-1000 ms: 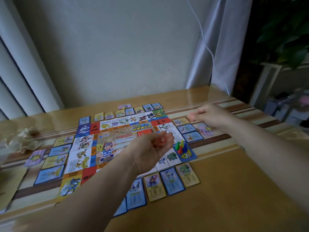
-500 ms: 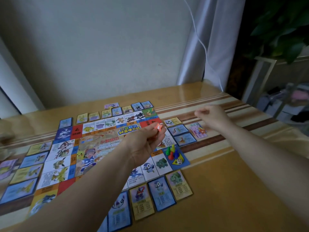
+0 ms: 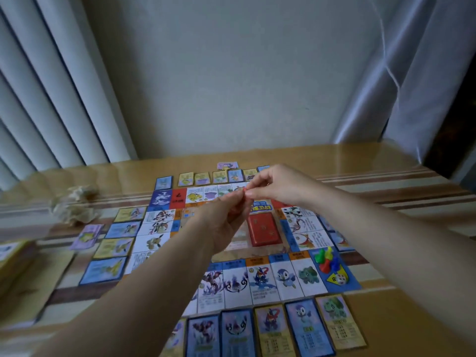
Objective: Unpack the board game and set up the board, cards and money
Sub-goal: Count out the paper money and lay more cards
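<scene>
The game board lies flat on the table, ringed by rows of picture cards. A red card deck sits in the board's middle. Coloured pawns and a white die stand on the near right corner square. My left hand and my right hand meet above the board's far half. Their fingertips pinch a small red piece between them; it is too small to tell what it is.
A crumpled paper wad lies at the left on the wooden table. A purple slip lies beside the left card column, and a flat yellow box sits at the left edge. Curtains hang behind.
My right hand moved left from the table's right side to meet my left hand. The left hand rose slightly, and both now pinch the red piece. The red deck has come into view.
</scene>
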Available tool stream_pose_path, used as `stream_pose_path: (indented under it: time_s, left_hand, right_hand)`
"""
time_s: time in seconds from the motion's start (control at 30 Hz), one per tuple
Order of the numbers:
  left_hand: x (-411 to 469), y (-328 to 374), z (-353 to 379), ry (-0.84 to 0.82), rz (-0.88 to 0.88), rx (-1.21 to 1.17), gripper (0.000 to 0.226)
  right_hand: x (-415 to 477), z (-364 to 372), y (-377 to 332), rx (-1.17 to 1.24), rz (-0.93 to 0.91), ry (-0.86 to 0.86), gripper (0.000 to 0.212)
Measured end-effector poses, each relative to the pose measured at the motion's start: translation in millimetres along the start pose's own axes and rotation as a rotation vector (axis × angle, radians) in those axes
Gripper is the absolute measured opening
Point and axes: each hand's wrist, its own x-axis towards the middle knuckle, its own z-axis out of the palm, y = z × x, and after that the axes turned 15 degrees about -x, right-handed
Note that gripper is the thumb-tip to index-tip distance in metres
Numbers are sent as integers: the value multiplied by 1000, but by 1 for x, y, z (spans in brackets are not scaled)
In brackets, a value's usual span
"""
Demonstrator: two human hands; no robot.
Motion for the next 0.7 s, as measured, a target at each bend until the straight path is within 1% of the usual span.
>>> stream_pose_path:
  time_s: [0.07,0.13,0.23,0.3,0.4,0.43,0.5,0.57,0.7]
  left_hand:
    - [4,12,-4,3,32,-23,10]
    - [11,26,-7,12,57,-41,13]
    - [21,48,-16,33,64,-85,16]
    - [26,63,-27,39,65,-122,21]
    - [32,84,-46,35,69,-178,39]
    - [33,90,-52,35,79,-178,41]
    - [35,100,-60,47,105,-158,42]
    - [34,108,-67,58,125,-143,43]
    - [29,115,-74,38,133,-116,45]
  right_hand:
    - [18,8,-9,31,-6,15,5]
    - [41,16,-16,147,22,24,6]
    - [78,28,-16,331,144,89,5]
    - [106,35,-8,305,208,184,11]
    - [142,43,2,204,285,289,9]
    - [153,46,4,177,304,313,7]
    - [175,49,6,151,328,346,7]
    - [193,53,7,141,360,359,12]
    - [203,60,11,54,405,368,14]
